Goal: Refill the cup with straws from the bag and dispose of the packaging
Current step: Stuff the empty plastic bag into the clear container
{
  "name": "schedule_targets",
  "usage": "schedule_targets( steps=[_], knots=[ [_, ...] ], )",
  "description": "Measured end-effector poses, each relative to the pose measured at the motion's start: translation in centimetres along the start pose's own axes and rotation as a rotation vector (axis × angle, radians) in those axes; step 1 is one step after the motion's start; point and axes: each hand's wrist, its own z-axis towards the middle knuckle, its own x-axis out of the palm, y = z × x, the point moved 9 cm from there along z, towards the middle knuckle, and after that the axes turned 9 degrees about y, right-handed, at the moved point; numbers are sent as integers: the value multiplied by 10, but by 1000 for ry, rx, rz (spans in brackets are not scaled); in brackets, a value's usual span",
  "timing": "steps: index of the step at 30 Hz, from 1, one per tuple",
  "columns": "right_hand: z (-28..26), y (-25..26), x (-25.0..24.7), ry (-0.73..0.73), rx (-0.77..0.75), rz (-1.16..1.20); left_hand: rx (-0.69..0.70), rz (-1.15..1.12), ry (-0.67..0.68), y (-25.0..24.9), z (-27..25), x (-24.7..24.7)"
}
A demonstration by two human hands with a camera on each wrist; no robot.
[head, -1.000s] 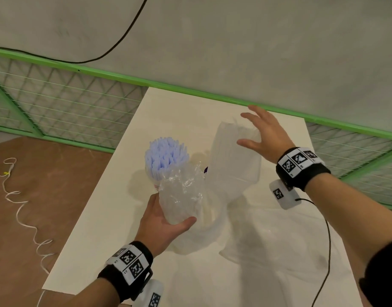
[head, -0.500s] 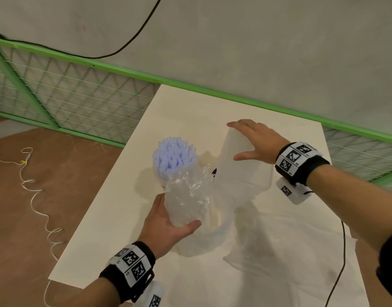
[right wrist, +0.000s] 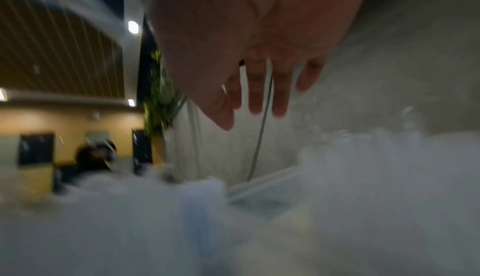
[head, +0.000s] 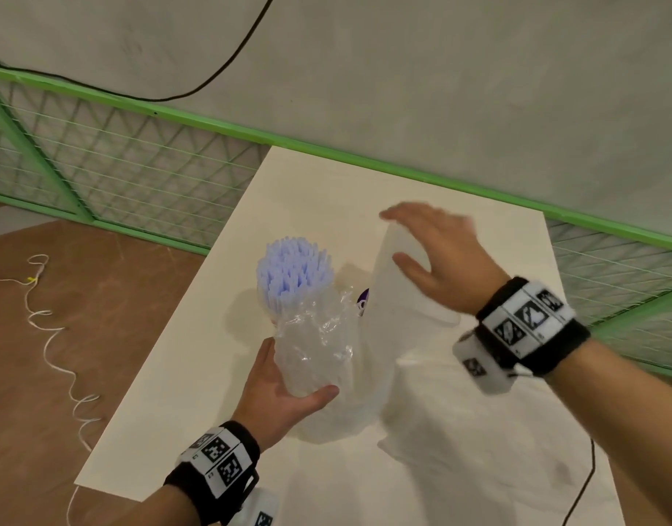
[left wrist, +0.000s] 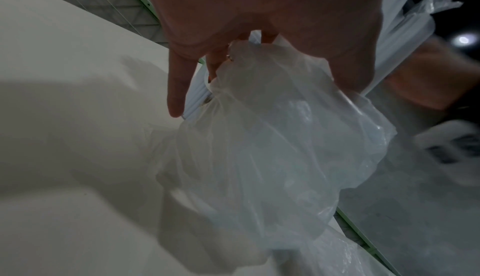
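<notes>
- At frame centre, the straws (head: 294,267) are gripped through their crumpled packaging (head: 315,347) by the left hand (head: 279,396), long axis upright.
- Right of them, the bag (head: 399,317) is touched by the right hand (head: 436,260), fingers straight and spread.

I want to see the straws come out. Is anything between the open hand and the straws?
Yes. A tall upright sheet of white plastic bag stands between the right hand and the purple straws. The left hand grips the clear wrapping round them.
</notes>
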Motion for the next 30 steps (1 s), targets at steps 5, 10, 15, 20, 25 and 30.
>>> schedule_targets(
  steps=[5, 10, 15, 20, 25, 30],
  knots=[
    [-24, 55, 48, 249, -65, 244, -15, -127, 28, 8, -5, -1],
    [-27, 64, 74, 392, -40, 377, 2, -140, 42, 7, -6, -2],
    [-25, 66, 75, 253, -54, 404, 37, -127, 68, 1, -7, 3],
    [-29, 62, 77, 103, -41, 472, 80, -61, 77, -4, -6, 6],
    [-33, 58, 77, 39, 11, 534, 97, -67, 92, -9, -7, 10],
    [-38, 58, 79, 14, 62, 552, 102, -61, 82, -11, -8, 9]
  ],
)
